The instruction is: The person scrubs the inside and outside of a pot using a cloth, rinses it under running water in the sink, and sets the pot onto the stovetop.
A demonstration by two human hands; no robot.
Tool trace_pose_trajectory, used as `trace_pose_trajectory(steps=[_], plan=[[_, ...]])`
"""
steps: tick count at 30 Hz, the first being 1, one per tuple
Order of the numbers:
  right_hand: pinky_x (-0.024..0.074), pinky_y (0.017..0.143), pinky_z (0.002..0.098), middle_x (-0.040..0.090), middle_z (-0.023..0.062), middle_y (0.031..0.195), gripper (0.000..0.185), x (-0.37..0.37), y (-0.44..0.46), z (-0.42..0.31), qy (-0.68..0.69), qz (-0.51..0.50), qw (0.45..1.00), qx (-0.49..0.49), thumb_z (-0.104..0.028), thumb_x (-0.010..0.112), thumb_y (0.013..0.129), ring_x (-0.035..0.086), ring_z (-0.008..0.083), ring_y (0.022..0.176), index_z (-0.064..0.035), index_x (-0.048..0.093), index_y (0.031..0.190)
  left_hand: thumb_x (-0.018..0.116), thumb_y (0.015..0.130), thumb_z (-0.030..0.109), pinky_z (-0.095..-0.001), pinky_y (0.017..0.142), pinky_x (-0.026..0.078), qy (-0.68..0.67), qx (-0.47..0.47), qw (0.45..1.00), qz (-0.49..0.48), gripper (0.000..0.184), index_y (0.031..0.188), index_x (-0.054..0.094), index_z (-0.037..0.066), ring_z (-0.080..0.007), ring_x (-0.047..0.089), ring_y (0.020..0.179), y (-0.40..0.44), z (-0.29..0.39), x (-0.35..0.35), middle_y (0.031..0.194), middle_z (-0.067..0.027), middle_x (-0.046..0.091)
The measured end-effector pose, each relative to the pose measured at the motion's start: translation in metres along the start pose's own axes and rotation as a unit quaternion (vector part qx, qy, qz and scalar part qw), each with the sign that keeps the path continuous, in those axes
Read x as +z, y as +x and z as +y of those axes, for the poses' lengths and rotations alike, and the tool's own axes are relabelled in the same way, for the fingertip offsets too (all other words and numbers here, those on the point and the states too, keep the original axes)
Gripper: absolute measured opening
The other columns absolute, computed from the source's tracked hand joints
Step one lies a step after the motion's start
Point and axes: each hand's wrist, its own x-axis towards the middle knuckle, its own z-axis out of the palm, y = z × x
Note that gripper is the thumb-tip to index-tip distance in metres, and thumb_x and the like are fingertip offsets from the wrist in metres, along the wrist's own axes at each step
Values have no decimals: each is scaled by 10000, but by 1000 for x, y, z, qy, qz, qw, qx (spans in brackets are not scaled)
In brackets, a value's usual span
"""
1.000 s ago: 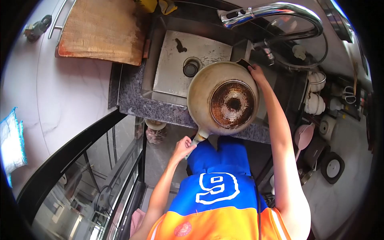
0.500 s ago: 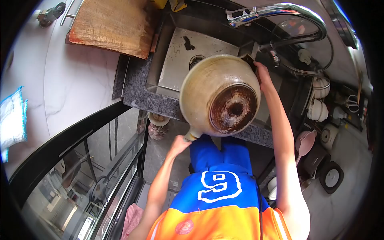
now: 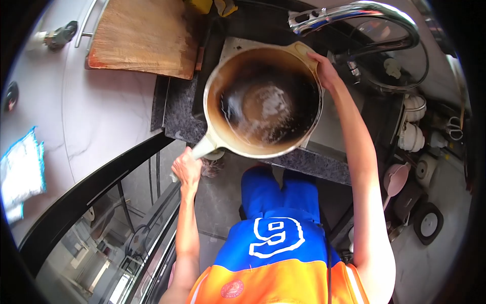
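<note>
A large beige cooking pot (image 3: 217, 126) with a dark, stained inside is held over the sink, its opening facing up toward me. Shiny patches show on its bottom; whether water lies there I cannot tell. My left hand (image 3: 187, 167) is wrapped round the pot's long pale handle at the lower left. At the upper right, my right hand (image 3: 325, 70) grips the short side handle. Most of the sink (image 3: 334, 119) is hidden behind the pot. The chrome faucet (image 3: 374, 15) arches above and to the right, apart from the pot.
A wooden cutting board (image 3: 142, 38) leans at the sink's left. White bowls (image 3: 412, 137), a pink ladle-like utensil (image 3: 396, 177) and scissors (image 3: 455, 129) are on the right. A white packet with blue edging (image 3: 23, 169) lies far left. The granite counter edge (image 3: 319, 169) runs before my legs.
The pot has turned over from showing its scorched underside to showing its inside. It has moved up and left, and my left hand has moved left with the handle.
</note>
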Motion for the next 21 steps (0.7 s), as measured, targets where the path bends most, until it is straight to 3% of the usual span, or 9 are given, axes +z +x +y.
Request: trace_pose_trajectory(steps=[2, 4, 10, 17, 21], plan=[[431, 987, 376, 598, 144, 1229, 458, -22, 13, 11, -46, 36, 998, 31, -299, 503, 936, 566, 235, 1131, -18, 501, 1298, 589, 702, 97, -535, 557, 413, 12, 8, 999, 52, 78, 712, 529, 49, -424, 592, 641, 16, -2, 6, 658, -177, 598], [471, 925, 341, 620, 124, 1186, 422, -33, 26, 21, -50, 98, 994, -29, -285, 589, 913, 605, 199, 1049, -10, 561, 1232, 591, 721, 115, -525, 550, 417, 14, 24, 998, 55, 93, 700, 525, 53, -419, 592, 637, 31, 1, 9, 658, -169, 598], [520, 813, 313, 646, 109, 1108, 470, -77, 64, 38, -69, 189, 977, -76, -323, 665, 874, 640, 204, 951, 8, 583, 1197, 630, 725, 113, -507, 551, 428, -69, 55, 994, 59, 92, 714, 554, 63, -406, 589, 641, 72, 13, 36, 672, -149, 605], [501, 760, 317, 646, 86, 1051, 415, -110, 105, 49, -117, 268, 948, -126, -316, 675, 863, 614, 177, 908, -9, 625, 1139, 690, 710, 99, -470, 599, 456, -129, 113, 985, 20, 160, 771, 558, 34, -387, 602, 708, 111, 17, 67, 747, -160, 611], [488, 807, 329, 640, 83, 1054, 455, -126, 121, 65, -146, 335, 929, -67, -377, 683, 855, 606, 186, 917, -26, 613, 1136, 704, 717, 96, -461, 630, 464, -149, 145, 978, -19, 190, 819, 566, 15, -392, 598, 746, 122, 12, 74, 785, -179, 603]])
